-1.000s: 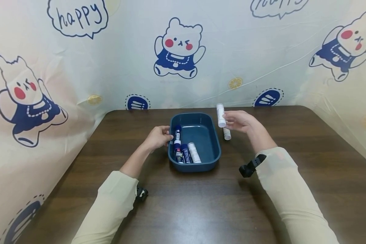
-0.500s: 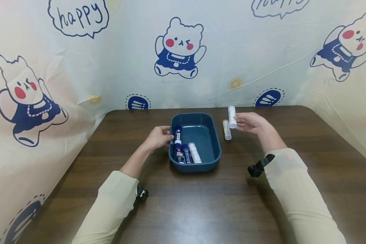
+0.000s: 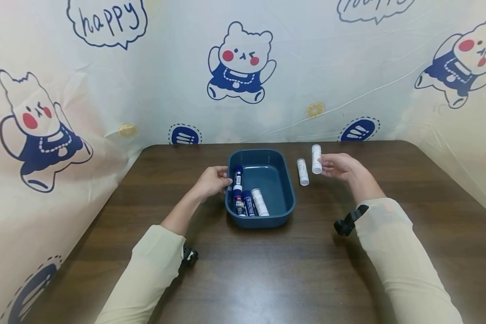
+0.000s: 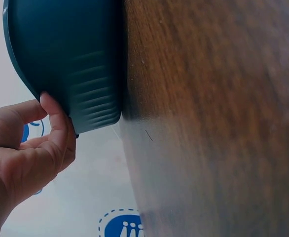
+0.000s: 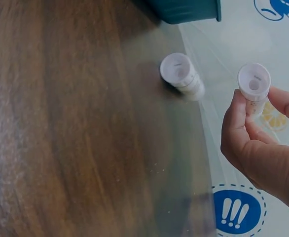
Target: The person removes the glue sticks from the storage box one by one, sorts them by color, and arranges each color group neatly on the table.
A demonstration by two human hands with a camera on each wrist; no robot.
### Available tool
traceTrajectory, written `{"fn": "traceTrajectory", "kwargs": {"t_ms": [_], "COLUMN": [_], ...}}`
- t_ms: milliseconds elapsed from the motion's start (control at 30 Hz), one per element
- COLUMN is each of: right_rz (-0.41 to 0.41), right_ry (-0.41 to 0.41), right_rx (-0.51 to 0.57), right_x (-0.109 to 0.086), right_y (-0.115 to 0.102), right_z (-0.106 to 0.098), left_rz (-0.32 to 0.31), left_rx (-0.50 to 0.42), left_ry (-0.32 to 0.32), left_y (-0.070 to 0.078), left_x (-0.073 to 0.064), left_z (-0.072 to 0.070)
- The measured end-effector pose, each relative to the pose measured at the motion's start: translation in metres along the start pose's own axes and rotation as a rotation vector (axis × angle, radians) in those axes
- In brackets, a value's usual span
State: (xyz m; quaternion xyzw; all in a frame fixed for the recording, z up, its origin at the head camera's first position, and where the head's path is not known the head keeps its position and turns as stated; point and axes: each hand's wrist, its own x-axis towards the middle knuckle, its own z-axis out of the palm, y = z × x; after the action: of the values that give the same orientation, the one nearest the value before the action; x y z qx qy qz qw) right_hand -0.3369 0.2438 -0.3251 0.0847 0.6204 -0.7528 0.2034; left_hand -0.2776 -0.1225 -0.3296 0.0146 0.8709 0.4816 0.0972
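Note:
At the left rim of a dark blue plastic bin (image 3: 259, 222), my left hand (image 3: 211, 182) pinches the edge; the left wrist view has its thumb and fingers at the rim. My right hand (image 3: 340, 167) holds a white glue stick (image 3: 316, 158) upright, slightly tilted, between thumb and fingers above the far right of the table. In the right wrist view its round hollow base (image 5: 254, 84) faces the camera. To the left of it, a second white glue stick (image 3: 303, 172) lies on the table, between the bin and my right hand.
Inside the bin, several blue-capped tubes (image 3: 249, 203) lie along the left side, beside another white glue stick (image 3: 260, 202). The brown wooden table (image 3: 243, 279) ends at a patterned sheet (image 3: 291, 67) hanging behind it.
My right hand has moved right and slightly down with its glue stick, away from the bin, uncovering the one lying on the table. My left hand stays at the bin's rim.

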Motion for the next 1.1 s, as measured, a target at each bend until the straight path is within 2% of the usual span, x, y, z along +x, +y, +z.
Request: {"fn": "traceTrajectory", "kwargs": {"t_ms": [333,533,800,1100], "right_rz": [-0.009,0.020,0.039,0.033], "right_ry": [0.021,0.053,0.073,0.075], "right_rx": [-0.103,-0.181,-0.350,-0.397], "right_x": [0.004,0.007,0.010,0.015], "right_y": [0.009,0.012,0.014,0.018], "right_z": [-0.007,-0.008,-0.005,-0.002], "left_rz": [0.003,0.001,-0.001,-0.004], "left_rx": [0.003,0.002,0.004,0.005], "left_ry": [0.004,0.000,0.003,0.011], "left_y": [0.000,0.001,0.000,0.000], "left_x": [-0.002,-0.001,0.001,0.000], "left_z": [0.001,0.001,0.000,0.001]}}
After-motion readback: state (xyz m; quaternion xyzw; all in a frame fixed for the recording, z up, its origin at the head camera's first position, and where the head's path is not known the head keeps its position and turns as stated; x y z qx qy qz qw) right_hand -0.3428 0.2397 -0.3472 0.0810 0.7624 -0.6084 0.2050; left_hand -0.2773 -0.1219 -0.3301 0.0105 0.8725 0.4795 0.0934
